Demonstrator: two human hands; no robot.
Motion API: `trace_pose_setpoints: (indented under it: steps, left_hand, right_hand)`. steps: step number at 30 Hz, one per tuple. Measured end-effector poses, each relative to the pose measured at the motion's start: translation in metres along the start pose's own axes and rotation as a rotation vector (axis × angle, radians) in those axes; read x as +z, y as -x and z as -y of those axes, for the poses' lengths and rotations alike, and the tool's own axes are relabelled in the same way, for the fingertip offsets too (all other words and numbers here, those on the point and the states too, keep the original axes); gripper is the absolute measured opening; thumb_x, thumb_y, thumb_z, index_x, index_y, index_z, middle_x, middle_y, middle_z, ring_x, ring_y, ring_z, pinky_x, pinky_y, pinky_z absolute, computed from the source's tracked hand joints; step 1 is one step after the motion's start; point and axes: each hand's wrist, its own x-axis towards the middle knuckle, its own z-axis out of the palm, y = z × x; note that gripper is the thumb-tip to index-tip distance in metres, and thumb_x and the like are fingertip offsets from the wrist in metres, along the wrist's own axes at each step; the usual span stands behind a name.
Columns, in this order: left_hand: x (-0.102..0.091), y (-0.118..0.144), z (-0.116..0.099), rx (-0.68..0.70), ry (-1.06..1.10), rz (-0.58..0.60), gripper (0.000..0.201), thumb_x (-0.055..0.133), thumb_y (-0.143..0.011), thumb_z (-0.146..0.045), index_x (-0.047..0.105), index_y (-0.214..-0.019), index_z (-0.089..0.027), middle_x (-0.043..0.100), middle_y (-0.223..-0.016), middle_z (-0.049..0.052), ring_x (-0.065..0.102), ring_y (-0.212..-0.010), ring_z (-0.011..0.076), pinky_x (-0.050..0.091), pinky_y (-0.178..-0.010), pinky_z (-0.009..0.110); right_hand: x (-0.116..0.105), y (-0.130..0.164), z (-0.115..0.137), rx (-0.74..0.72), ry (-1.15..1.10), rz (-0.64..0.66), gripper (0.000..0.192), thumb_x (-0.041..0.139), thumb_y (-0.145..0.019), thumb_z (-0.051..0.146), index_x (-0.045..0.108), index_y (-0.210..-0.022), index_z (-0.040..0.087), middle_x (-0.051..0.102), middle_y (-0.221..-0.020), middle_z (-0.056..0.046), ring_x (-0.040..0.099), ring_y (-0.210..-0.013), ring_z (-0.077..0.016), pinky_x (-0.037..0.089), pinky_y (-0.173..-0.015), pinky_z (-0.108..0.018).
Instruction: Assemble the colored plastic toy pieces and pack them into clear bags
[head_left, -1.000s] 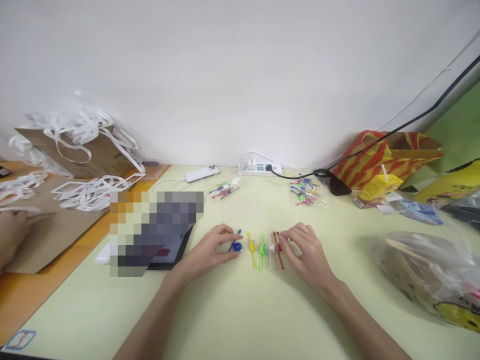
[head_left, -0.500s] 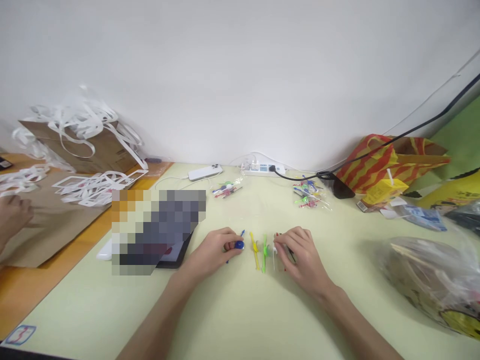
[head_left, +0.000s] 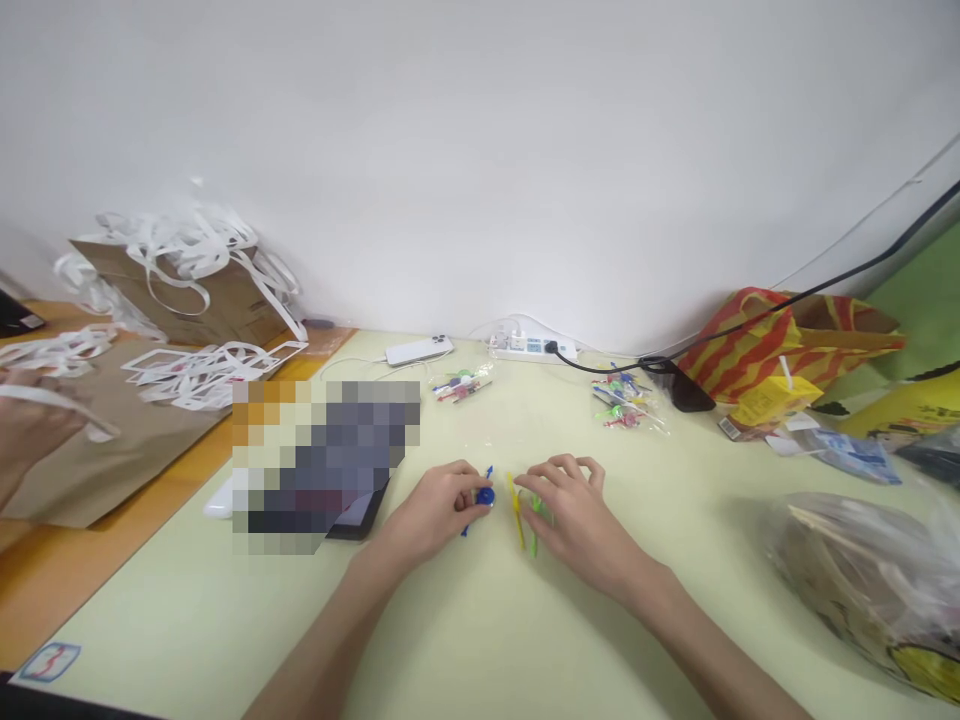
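left grip [head_left: 433,508] pinches blue toy [head_left: 484,494]; right grip [head_left: 570,508] covers green toy [head_left: 535,512].

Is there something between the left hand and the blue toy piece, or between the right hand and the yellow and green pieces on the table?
Nothing visible. The left hand already touches the blue piece, and the right hand rests on the green piece, beside the yellow piece.

Three small propeller toys: one blue [head_left: 484,496], one yellow [head_left: 516,500], one green [head_left: 535,520].
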Motion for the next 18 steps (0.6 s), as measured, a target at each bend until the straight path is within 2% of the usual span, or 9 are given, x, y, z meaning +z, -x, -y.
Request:
trace_pose_setpoints:
  steps: [5, 8, 10, 11, 15, 18]
  left_hand:
    - [-0.003, 0.001, -0.002, 0.008, -0.022, -0.033, 0.027, 0.067, -0.089, -0.038, 0.074, -0.112, -0.026, 0.067, -0.104, 0.003, 0.064, -0.068, 0.0137, 0.052, -0.067, 0.027]
    - [-0.007, 0.002, -0.010, 0.077, -0.079, -0.126, 0.032, 0.067, -0.090, -0.040, 0.069, -0.121, -0.030, 0.066, -0.114, 0.004, 0.066, -0.091, 0.0187, 0.053, -0.084, 0.031]
    - [-0.008, 0.004, -0.016, 0.132, -0.064, -0.168, 0.030, 0.063, -0.094, -0.039, 0.067, -0.123, -0.030, 0.066, -0.118, 0.004, 0.063, -0.105, 0.0208, 0.049, -0.095, 0.033]
    - [-0.007, 0.005, -0.019, 0.143, -0.037, -0.169, 0.029, 0.061, -0.096, -0.039, 0.066, -0.123, -0.030, 0.067, -0.117, 0.004, 0.063, -0.107, 0.0208, 0.048, -0.097, 0.034]
    - [0.002, 0.007, -0.030, 0.117, 0.115, -0.091, 0.028, 0.058, -0.098, -0.043, 0.063, -0.119, -0.026, 0.071, -0.098, 0.003, 0.065, -0.090, 0.0184, 0.052, -0.086, 0.032]
    - [0.011, 0.007, -0.034, 0.151, 0.221, -0.104, 0.023, 0.053, -0.101, -0.038, 0.063, -0.114, -0.023, 0.072, -0.100, 0.005, 0.065, -0.091, 0.0184, 0.052, -0.086, 0.032]
  right_hand:
    - [0.012, -0.010, 0.003, -0.015, 0.065, 0.063, 0.025, 0.062, -0.086, 0.006, 0.067, -0.099, 0.026, 0.070, -0.099, -0.007, 0.057, -0.102, -0.0300, 0.030, -0.095, -0.058]
    - [0.012, -0.010, 0.003, 0.003, -0.044, 0.049, 0.025, 0.058, -0.090, 0.006, 0.067, -0.100, 0.028, 0.070, -0.095, -0.005, 0.058, -0.099, -0.0271, 0.032, -0.095, -0.054]
    - [0.010, -0.007, 0.003, -0.008, -0.156, -0.005, 0.022, 0.057, -0.094, 0.012, 0.065, -0.106, 0.029, 0.071, -0.101, -0.005, 0.060, -0.101, -0.0259, 0.033, -0.097, -0.052]
    - [0.009, -0.005, 0.003, -0.017, -0.204, -0.047, 0.020, 0.057, -0.096, 0.016, 0.064, -0.109, 0.029, 0.071, -0.105, -0.005, 0.061, -0.102, -0.0255, 0.034, -0.097, -0.051]
    - [0.007, 0.006, 0.001, -0.012, -0.315, -0.231, 0.018, 0.056, -0.097, 0.021, 0.060, -0.112, 0.028, 0.072, -0.111, -0.005, 0.064, -0.101, -0.0236, 0.041, -0.093, -0.046]
    - [0.010, 0.012, 0.003, 0.031, -0.400, -0.295, 0.018, 0.054, -0.097, 0.023, 0.060, -0.112, 0.029, 0.073, -0.112, -0.005, 0.066, -0.099, -0.0232, 0.047, -0.084, -0.042]
